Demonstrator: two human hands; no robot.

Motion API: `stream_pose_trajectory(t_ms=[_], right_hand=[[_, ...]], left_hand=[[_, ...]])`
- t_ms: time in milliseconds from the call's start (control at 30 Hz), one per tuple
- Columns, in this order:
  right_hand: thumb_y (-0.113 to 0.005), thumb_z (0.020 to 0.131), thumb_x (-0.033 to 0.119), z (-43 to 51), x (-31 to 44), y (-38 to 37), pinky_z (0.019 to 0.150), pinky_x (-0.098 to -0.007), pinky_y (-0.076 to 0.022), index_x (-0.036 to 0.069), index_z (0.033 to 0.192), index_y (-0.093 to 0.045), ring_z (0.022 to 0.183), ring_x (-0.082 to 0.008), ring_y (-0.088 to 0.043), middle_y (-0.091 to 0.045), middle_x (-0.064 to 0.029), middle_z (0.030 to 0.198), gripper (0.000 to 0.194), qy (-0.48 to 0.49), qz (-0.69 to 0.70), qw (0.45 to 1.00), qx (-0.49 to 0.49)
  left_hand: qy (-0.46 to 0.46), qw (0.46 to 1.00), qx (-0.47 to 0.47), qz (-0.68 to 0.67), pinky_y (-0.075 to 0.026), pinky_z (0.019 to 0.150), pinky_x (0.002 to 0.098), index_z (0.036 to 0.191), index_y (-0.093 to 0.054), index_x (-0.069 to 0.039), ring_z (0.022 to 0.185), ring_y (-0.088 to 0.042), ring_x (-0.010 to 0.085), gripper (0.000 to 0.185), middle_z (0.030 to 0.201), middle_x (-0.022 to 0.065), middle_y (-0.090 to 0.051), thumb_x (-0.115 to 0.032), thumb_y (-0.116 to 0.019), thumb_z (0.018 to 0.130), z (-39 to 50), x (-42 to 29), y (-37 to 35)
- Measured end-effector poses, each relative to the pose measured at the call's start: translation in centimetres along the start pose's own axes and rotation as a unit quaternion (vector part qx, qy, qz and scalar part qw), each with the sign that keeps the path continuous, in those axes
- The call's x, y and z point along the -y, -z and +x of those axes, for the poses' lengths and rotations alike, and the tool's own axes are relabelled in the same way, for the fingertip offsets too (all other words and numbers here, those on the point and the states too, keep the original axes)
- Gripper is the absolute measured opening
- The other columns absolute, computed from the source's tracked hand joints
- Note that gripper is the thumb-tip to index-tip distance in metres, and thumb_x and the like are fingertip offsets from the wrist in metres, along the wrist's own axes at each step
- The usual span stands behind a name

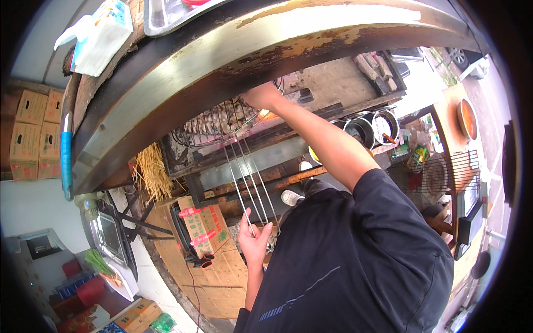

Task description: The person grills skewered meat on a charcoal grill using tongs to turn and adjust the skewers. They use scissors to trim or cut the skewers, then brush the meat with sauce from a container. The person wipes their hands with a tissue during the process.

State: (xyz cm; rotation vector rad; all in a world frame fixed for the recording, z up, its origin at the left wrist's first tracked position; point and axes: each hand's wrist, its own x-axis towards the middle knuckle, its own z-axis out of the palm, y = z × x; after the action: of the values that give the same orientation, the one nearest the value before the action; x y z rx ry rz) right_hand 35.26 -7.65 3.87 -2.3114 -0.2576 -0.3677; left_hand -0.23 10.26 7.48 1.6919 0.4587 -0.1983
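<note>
A wire grill basket lies over the charcoal grill, with browned pieces of food inside it; I cannot tell what kind. Its long wire handle slopes down toward my body. My left hand grips the handle near its lower end, thumb and fingers around the rods. My right hand reaches across to the far part of the basket. The hood's edge and glare hide its fingertips, so what they hold is unclear. An orange glow shows beneath the basket by that hand.
A metal hood curves low over the grill. Charcoal sticks lie at the grill's right end. Metal pots stand along its near side. Straw-like sticks and a cardboard box are at left. A wire rack sits at right.
</note>
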Motion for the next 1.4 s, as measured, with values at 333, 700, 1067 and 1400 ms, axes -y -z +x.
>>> stream_pose_trajectory(t_ms=[333, 700, 1067, 1400], right_hand=[[-0.057, 0.083, 0.013, 1.4, -0.1, 0.4, 0.100, -0.0431, -0.0428, 0.007, 0.114, -0.065, 0.118, -0.0373, -0.054, -0.064, -0.0175, 0.119, 0.033, 0.018, 0.060, 0.998, -0.030], [-0.055, 0.091, 0.015, 0.7, 1.1, 1.2, 0.102, -0.0401, -0.0409, 0.005, 0.121, -0.060, 0.122, -0.0331, -0.052, -0.060, -0.0174, 0.127, 0.033, -0.073, 0.166, 0.983, 0.029], [-0.056, 0.092, 0.016, 1.0, 1.7, 2.9, 0.102, -0.0388, -0.0410, 0.004, 0.124, -0.059, 0.123, -0.0311, -0.053, -0.060, -0.0188, 0.128, 0.034, -0.019, 0.123, 0.990, 0.060], [-0.055, 0.094, 0.024, 1.2, 3.3, -0.3, 0.107, -0.0391, -0.0376, 0.006, 0.130, -0.056, 0.129, -0.0331, -0.048, -0.054, -0.0193, 0.135, 0.041, -0.018, 0.166, 0.984, 0.064]], left_hand=[[0.007, 1.000, -0.009, 0.013, -0.026, 0.050, 0.0166, 0.141, -0.043, 0.004, 0.053, -0.029, -0.0008, 0.072, 0.060, -0.0101, -0.032, 0.000, -0.077, 0.077, -0.2, -0.4, 0.3], [0.000, 1.000, -0.006, 0.005, -0.026, 0.049, 0.0164, 0.141, -0.043, 0.003, 0.052, -0.029, -0.0012, 0.072, 0.059, -0.0105, -0.033, -0.001, -0.077, 0.078, -0.2, -0.6, 0.5], [-0.003, 1.000, 0.006, -0.009, -0.025, 0.048, 0.0153, 0.142, -0.041, 0.003, 0.052, -0.031, -0.0024, 0.072, 0.060, -0.0117, -0.034, 0.004, -0.074, 0.078, -0.2, -0.6, 0.6], [0.001, 1.000, -0.003, 0.003, -0.029, 0.049, 0.0169, 0.140, -0.043, 0.006, 0.052, -0.032, -0.0006, 0.072, 0.057, -0.0095, -0.037, -0.005, -0.079, 0.078, -0.3, -0.3, 0.7]])
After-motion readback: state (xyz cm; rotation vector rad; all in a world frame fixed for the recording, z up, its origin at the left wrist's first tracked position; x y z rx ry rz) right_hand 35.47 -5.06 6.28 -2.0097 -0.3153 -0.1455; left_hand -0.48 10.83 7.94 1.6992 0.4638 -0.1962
